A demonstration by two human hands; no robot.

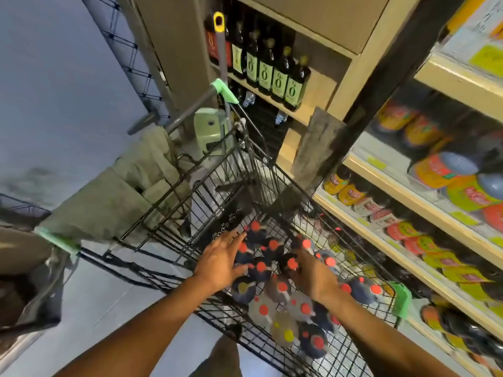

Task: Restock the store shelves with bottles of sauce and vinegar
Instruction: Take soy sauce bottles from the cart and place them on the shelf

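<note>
A black wire shopping cart (206, 191) stands below me, packed with several dark sauce bottles with red caps (273, 244) and paler bottles (264, 310) nearer to me. My left hand (221, 261) reaches into the cart with fingers spread, touching the dark bottles at the left of the group. My right hand (313, 276) is lower in the cart, its fingers curled round the neck of a dark red-capped bottle (292, 263). The store shelves (424, 205) on the right hold rows of labelled sauce bottles.
A wooden shelf unit (315, 85) behind the cart holds dark bottles with green labels (277, 80). A mop handle with a yellow tip (219, 23) and a green stool (209, 129) stand past the cart. Folded grey cloth (109, 197) lies at its left.
</note>
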